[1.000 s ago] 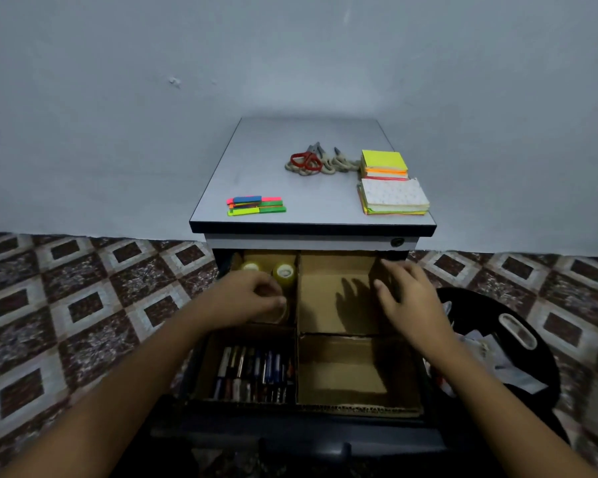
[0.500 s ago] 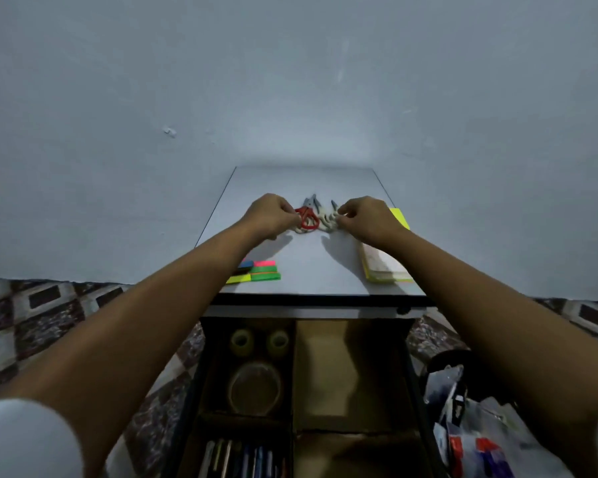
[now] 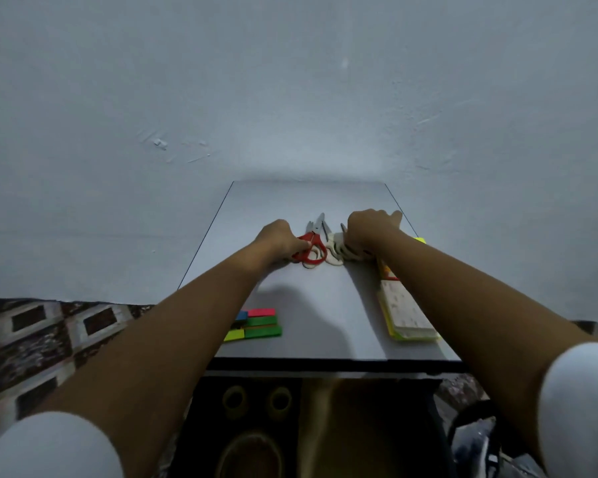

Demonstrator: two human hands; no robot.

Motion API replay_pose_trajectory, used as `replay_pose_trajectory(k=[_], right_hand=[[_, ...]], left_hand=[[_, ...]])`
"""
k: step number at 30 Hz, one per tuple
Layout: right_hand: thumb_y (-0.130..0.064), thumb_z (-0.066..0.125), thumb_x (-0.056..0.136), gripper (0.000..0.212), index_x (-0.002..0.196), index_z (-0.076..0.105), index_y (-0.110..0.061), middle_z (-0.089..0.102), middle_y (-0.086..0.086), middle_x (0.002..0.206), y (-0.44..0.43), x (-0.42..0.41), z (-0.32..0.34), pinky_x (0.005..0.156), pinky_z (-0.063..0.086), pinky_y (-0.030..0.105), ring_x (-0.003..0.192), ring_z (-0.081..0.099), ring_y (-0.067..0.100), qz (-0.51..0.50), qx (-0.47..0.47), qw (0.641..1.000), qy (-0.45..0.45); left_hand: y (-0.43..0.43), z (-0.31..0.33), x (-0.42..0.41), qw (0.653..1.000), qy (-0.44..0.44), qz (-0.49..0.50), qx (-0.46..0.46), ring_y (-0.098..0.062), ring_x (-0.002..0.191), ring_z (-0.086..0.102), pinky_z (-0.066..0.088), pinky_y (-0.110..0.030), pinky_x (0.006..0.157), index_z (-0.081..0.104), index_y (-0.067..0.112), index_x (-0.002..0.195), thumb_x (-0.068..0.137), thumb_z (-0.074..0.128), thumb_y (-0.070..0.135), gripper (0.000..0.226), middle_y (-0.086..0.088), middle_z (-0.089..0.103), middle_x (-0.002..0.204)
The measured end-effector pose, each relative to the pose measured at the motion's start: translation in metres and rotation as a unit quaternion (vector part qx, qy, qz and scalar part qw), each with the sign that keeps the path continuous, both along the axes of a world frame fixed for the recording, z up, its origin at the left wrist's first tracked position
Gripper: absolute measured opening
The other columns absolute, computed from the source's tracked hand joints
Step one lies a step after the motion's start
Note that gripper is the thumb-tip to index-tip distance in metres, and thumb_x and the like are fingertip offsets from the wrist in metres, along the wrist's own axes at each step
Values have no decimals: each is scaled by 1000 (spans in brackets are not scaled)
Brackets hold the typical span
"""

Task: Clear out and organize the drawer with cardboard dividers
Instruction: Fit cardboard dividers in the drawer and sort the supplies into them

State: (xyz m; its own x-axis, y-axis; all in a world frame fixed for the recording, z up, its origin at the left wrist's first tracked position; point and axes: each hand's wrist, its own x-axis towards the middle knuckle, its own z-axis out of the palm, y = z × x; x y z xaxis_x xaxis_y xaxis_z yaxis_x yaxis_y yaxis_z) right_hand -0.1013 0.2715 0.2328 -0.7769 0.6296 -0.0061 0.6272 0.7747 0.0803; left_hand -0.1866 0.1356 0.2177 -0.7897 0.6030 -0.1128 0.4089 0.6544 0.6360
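Both hands reach to the far middle of the grey bench (image 3: 311,305), where a cluster of scissors lies: a red-handled pair of scissors (image 3: 309,251) and, just beside it on the right, several cream-handled scissors (image 3: 335,250). The left hand (image 3: 277,238) is closed around the red handle loops. The right hand (image 3: 368,229) lies curled over the cream handles; whether it has a firm hold cannot be told, since the fingers hide the contact.

Below the bench edge the open drawer with brown cardboard dividers (image 3: 328,422) shows two small yellowish tape rolls (image 3: 233,400) and a larger roll of tape (image 3: 252,453) in its left compartment, while the compartment to the right looks bare.

The step in hand appears to be gathering the scissors to bring them down into a free compartment. The next move calls for lifting the bundle together, blades kept shut and pointing away, clear of the stack of coloured note pads (image 3: 406,313) and the neon sticky flags (image 3: 256,326).
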Motion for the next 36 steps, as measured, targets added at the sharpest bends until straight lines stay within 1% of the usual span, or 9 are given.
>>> replay_pose_trajectory(k=[3, 9, 13, 15, 17, 20, 22, 28, 36], right_hand=[[-17, 47, 84, 12, 72, 46, -14, 54, 3, 88, 9, -7, -6, 98, 23, 49, 103, 53, 29, -27, -38, 999, -2], [-24, 52, 89, 31, 62, 39, -15, 51, 5, 83, 23, -21, -11, 97, 40, 44, 85, 47, 25, -15, -141, 987, 74], [-16, 57, 90, 27, 67, 49, -6, 53, 9, 83, 19, -20, -3, 61, 38, 24, 82, 50, 21, -19, -193, 972, 134], [-12, 60, 87, 23, 67, 51, -6, 58, 10, 87, 19, -20, -2, 53, 34, 20, 81, 55, 20, -26, -214, 960, 178], [-9, 60, 84, 24, 63, 49, -8, 64, 12, 88, 19, -19, -1, 54, 37, 21, 80, 60, 22, -42, -240, 942, 229], [-11, 59, 88, 22, 67, 55, -5, 64, 11, 84, 14, -14, 10, 52, 36, 21, 79, 61, 23, -51, -275, 910, 307], [-17, 59, 90, 26, 68, 56, -5, 60, 7, 72, 5, -3, 24, 50, 36, 20, 68, 60, 19, -54, -305, 888, 339], [-15, 67, 85, 25, 66, 54, -7, 54, 7, 62, -31, 57, 53, 51, 43, 26, 52, 49, 16, -84, -491, 766, 408], [-17, 69, 83, 15, 73, 63, -8, 59, 8, 66, -80, 162, 45, 67, 50, 33, 61, 54, 19, -55, -561, 714, 415]], left_hand=[[3, -2, -8, 1000, -17, 1, 8, -22, 72, 58, 53, -35, 75, 65, -1, 94, 85, 67, 31, 33, -13, 63, 83], [2, 2, -9, 990, -108, 46, 77, -14, 51, 49, 40, -19, 40, 57, 3, 79, 83, 68, 14, 16, -9, 54, 65], [2, 7, -6, 980, -133, 71, 129, -13, 42, 50, 37, -13, 34, 53, 4, 72, 85, 62, 3, 16, -10, 52, 62], [2, 9, -6, 974, -154, 88, 143, -12, 31, 47, 39, -17, 36, 50, 4, 70, 87, 57, -1, 18, -13, 51, 61], [0, 13, -4, 960, -193, 114, 170, -13, 31, 52, 43, -17, 36, 50, 3, 71, 89, 52, -3, 19, -14, 52, 63], [-8, 22, 0, 920, -271, 136, 247, -18, 53, 61, 52, -20, 39, 51, 1, 76, 91, 53, -3, 16, -13, 56, 71], [-16, 28, 3, 896, -308, 127, 293, -15, 48, 64, 53, -23, 41, 52, 1, 79, 91, 53, -2, 13, -13, 58, 74], [-49, 46, 34, 849, -365, 69, 375, -11, 47, 65, 55, -22, 47, 55, 3, 85, 92, 51, 0, 9, -13, 63, 77], [-114, 48, 110, 820, -405, 18, 404, -14, 55, 69, 56, -20, 53, 58, -1, 91, 92, 50, 0, 8, -11, 70, 65]])
